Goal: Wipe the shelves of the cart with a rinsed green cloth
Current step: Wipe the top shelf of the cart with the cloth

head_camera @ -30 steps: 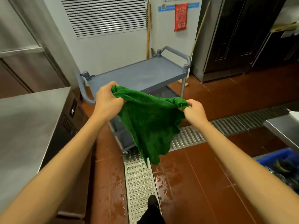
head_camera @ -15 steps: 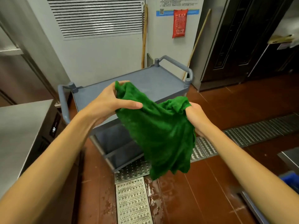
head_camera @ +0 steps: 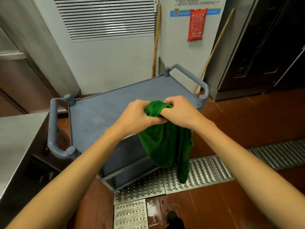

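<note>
A grey plastic cart (head_camera: 105, 113) stands in front of me with a flat top shelf and a lower shelf partly visible beneath. My left hand (head_camera: 137, 115) and my right hand (head_camera: 179, 111) are together above the near right part of the top shelf. Both grip the gathered top of a green cloth (head_camera: 166, 146). The rest of the cloth hangs down past the cart's front edge, in front of the lower shelf. A round grey handle (head_camera: 52, 128) runs along the cart's left end, another (head_camera: 196, 80) along its far right end.
A steel counter (head_camera: 18, 139) stands close on the left. Perforated metal drain grates (head_camera: 198, 172) cross the wet red tile floor under the cart. Wooden poles (head_camera: 156, 40) lean on the white wall behind. A dark door (head_camera: 264, 47) is at the right. My shoe (head_camera: 173, 219) shows at the bottom.
My hands came together, bunching the spread cloth into a gathered bundle. I have come closer to the cart, and the hands are now over its top shelf.
</note>
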### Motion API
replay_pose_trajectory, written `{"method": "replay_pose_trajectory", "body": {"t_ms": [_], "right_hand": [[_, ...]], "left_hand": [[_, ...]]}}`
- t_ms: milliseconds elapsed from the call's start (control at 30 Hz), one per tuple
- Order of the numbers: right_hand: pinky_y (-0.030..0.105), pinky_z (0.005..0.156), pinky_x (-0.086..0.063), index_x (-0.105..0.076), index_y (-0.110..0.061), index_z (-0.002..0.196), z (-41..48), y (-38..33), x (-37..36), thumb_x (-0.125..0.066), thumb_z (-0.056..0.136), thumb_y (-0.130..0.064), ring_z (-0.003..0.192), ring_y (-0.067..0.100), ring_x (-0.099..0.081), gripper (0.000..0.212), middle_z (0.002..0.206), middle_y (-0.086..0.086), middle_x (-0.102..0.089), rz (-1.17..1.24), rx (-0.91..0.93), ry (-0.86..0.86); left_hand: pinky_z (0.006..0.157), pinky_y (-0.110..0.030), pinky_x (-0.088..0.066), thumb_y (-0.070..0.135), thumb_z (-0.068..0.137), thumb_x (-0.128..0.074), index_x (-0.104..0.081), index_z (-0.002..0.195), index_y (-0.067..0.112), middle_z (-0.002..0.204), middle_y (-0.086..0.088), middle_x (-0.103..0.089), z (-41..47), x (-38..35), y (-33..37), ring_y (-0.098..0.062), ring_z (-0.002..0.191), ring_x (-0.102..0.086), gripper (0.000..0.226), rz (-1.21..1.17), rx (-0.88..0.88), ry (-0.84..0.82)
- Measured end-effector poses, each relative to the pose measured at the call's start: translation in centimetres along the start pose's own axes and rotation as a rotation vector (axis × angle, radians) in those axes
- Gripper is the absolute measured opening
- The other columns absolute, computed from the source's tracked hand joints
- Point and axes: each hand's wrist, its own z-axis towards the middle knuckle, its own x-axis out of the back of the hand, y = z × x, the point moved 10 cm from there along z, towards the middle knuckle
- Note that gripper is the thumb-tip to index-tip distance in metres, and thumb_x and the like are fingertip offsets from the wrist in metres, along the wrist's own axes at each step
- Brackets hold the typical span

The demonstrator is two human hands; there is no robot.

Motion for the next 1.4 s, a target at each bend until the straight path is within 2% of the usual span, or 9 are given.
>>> {"method": "replay_pose_trajectory", "body": {"t_ms": [100,167,300,467,600,833,933,1133,1400], "right_hand": [[0.032,0.058,-0.04,-0.065,-0.013,0.073,2.8,2.5,0.7,-0.067,0.085,-0.053,0.062,0.018,-0.06,0.042,0.065,0.004,-0.064,0.101,0.004,-0.112],[0.041,0.079,-0.054,-0.075,-0.016,0.095,4.1,4.4,-0.2,-0.063,0.084,-0.067,0.084,0.022,-0.072,0.053,0.091,0.009,-0.076,0.238,-0.051,-0.294],[0.037,0.093,-0.055,-0.078,-0.029,0.1,6.2,6.2,-3.0,-0.079,0.075,-0.058,0.094,0.009,-0.072,0.039,0.098,-0.009,-0.078,0.199,-0.046,-0.54],[0.044,0.088,-0.059,-0.074,-0.014,0.102,11.0,8.9,-4.5,-0.086,0.071,-0.011,0.09,0.014,-0.074,0.033,0.095,0.001,-0.078,0.251,0.01,-0.471],[0.04,0.08,-0.061,-0.07,-0.029,0.102,14.8,11.1,-5.5,-0.076,0.074,-0.001,0.088,0.015,-0.073,0.039,0.094,-0.001,-0.076,0.293,-0.01,-0.404],[0.039,0.092,-0.057,-0.071,-0.026,0.115,18.7,14.2,-8.9,-0.092,0.053,-0.05,0.102,0.013,-0.068,0.069,0.107,-0.009,-0.074,0.062,-0.103,-0.568],[0.037,0.091,-0.054,-0.068,-0.026,0.116,19.6,16.1,-9.1,-0.093,0.059,-0.05,0.104,0.016,-0.066,0.067,0.11,-0.008,-0.072,-0.141,-0.095,-0.673],[0.038,0.1,-0.045,-0.065,-0.006,0.121,24.5,17.1,-6.2,-0.076,0.081,-0.049,0.12,0.025,-0.059,0.06,0.118,0.005,-0.067,-0.014,-0.181,-0.593],[0.032,0.08,-0.053,-0.075,-0.018,0.098,30.3,15.7,-7.2,-0.063,0.088,-0.057,0.087,0.018,-0.073,0.042,0.093,0.002,-0.076,0.057,-0.216,-0.538]], "left_hand": [[0.062,-0.036,-0.043,0.042,0.061,-0.087,-0.075,0.081,0.005,0.069,-0.015,-0.067,3.9,1.3,-0.9,-0.018,0.063,-0.061,0.044,-0.01,0.133,-0.053],[0.069,-0.051,-0.051,0.046,0.056,-0.08,-0.074,0.085,0.0,0.083,-0.024,-0.071,6.0,2.4,-0.8,-0.035,0.077,-0.07,0.054,-0.019,0.154,-0.043],[0.077,-0.052,-0.057,0.023,0.075,-0.075,-0.074,0.081,0.0,0.082,-0.02,-0.074,9.1,3.1,-0.3,-0.035,0.082,-0.072,0.025,-0.055,0.154,0.056],[0.06,-0.032,-0.053,0.008,0.086,-0.069,-0.07,0.079,-0.001,0.067,-0.008,-0.07,11.4,6.4,-2.1,-0.01,0.062,-0.065,0.011,-0.134,0.212,0.313],[0.06,-0.028,-0.053,0.01,0.085,-0.067,-0.066,0.07,0.012,0.065,0.001,-0.068,12.4,9.9,-5.0,-0.012,0.064,-0.066,0.015,-0.329,0.24,0.502],[0.061,-0.026,-0.052,0.016,0.072,-0.06,-0.062,0.066,0.014,0.061,0.003,-0.063,14.3,14.9,-9.3,-0.015,0.063,-0.062,0.007,-0.527,0.207,0.67],[0.061,-0.027,-0.05,0.016,0.075,-0.062,-0.061,0.063,0.016,0.057,0.006,-0.06,14.3,18.4,-12.0,-0.013,0.06,-0.06,0.012,-0.567,0.22,0.783],[0.057,-0.02,-0.053,0.01,0.092,-0.059,-0.063,0.073,0.015,0.052,0.011,-0.065,12.7,22.9,-21.1,-0.004,0.054,-0.063,0.02,-0.508,0.391,0.85],[0.059,-0.027,-0.051,0.02,0.097,-0.063,-0.067,0.077,0.012,0.06,0.005,-0.071,7.5,21.6,-34.0,-0.006,0.057,-0.067,0.022,-0.436,0.707,0.729]]}}
